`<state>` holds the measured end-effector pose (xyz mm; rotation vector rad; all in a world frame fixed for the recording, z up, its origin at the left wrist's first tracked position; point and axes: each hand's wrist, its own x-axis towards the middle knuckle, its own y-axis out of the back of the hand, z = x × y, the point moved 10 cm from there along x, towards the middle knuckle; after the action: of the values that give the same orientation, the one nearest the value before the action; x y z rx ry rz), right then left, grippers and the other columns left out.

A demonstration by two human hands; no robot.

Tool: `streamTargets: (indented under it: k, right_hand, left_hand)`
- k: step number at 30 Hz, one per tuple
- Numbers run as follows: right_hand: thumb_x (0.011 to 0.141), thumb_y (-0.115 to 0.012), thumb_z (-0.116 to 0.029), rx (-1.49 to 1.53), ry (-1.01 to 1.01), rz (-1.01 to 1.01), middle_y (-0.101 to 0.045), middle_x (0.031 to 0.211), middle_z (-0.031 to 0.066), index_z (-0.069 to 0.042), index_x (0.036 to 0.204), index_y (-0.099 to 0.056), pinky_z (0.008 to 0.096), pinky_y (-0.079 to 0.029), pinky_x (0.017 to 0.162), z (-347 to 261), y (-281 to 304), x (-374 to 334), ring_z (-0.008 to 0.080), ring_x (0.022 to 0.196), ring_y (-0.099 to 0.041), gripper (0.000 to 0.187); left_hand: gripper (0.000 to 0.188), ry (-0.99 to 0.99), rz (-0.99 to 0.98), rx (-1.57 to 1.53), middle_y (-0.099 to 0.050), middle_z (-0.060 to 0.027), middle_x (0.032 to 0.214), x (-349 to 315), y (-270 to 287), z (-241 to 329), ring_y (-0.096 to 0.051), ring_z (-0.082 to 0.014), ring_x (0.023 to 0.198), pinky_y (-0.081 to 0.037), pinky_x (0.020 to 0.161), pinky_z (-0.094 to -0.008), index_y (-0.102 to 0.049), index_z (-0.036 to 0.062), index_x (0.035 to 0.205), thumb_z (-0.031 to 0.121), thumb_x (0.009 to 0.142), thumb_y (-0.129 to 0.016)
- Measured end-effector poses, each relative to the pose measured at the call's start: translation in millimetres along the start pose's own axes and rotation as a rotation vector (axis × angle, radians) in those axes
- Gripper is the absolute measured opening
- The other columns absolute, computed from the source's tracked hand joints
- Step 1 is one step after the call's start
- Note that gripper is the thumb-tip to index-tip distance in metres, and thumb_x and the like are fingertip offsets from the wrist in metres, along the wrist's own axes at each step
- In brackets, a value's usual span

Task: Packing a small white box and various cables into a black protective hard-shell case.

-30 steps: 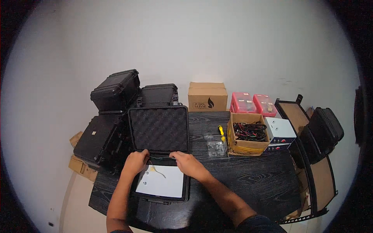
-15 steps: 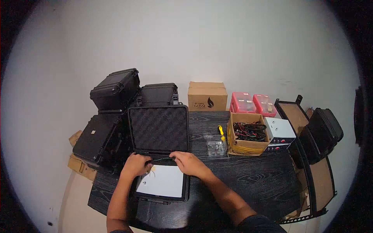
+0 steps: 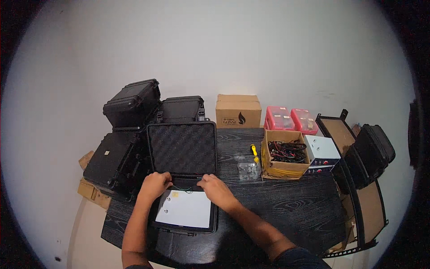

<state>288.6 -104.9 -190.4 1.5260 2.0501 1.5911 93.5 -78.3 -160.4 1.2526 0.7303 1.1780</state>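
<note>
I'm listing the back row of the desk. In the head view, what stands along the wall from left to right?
Tilted black hard case → second closed black case → brown cardboard box → two red plastic boxes → open black frame → black bag.

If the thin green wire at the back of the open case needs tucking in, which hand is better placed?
Probably the right hand, though narrowly. Its fingertips lie at the end of the green wire, above the white sheet. The left hand rests on the open case's left rear corner, slightly further off.
</note>
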Motion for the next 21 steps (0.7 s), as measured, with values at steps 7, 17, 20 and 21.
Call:
streamTargets:
  k: [7, 17, 20, 21]
  right_hand:
    - [0.092, -0.061, -0.014, -0.142, 0.023, -0.05, -0.072, 0.092, 0.0146, -0.004, 0.106, -0.073, 0.0455, -0.052, 0.085, -15, -9, 1, 0.0321, 0.097, -0.066, 0.021]
    - [0.095, -0.063, -0.026, -0.292, 0.101, -0.056, -0.074, 0.085, 0.0094, -0.007, 0.108, -0.07, 0.046, -0.044, 0.085, -20, -24, -5, 0.0277, 0.08, -0.071, 0.024]
    - [0.094, -0.063, -0.026, -0.281, 0.107, -0.057, -0.074, 0.085, 0.0096, -0.006, 0.104, -0.07, 0.0466, -0.042, 0.085, -21, -27, -4, 0.0264, 0.078, -0.071, 0.023]
    - [0.094, -0.063, -0.026, -0.279, 0.108, -0.055, -0.074, 0.085, 0.0096, -0.006, 0.104, -0.07, 0.0466, -0.042, 0.085, -23, -27, -4, 0.0264, 0.078, -0.071, 0.023]
  left_hand:
    - [0.014, -0.003, 0.043, 0.203, -0.073, -0.0181, 0.08, 0, -9, 12, -0.071, -0.0399, 0.076, -0.058, 0.07, -0.0511, -0.074, 0.0104, 0.09, 0.023, 0.086, -0.072]
    - [0.022, -0.117, -0.048, 0.166, -0.072, -0.0188, 0.08, -9, -14, 43, -0.071, -0.0398, 0.074, -0.058, 0.07, -0.0505, -0.077, 0.0064, 0.092, 0.026, 0.089, -0.068]
    - [0.025, -0.232, 0.115, 0.071, -0.072, -0.0187, 0.078, -12, -13, 46, -0.071, -0.0398, 0.074, -0.058, 0.07, -0.0506, -0.077, 0.0068, 0.092, 0.031, 0.09, -0.07]
    - [0.025, -0.231, 0.115, 0.074, -0.072, -0.0187, 0.078, -13, -17, 44, -0.071, -0.0398, 0.074, -0.058, 0.07, -0.0506, -0.077, 0.0068, 0.092, 0.031, 0.09, -0.07]
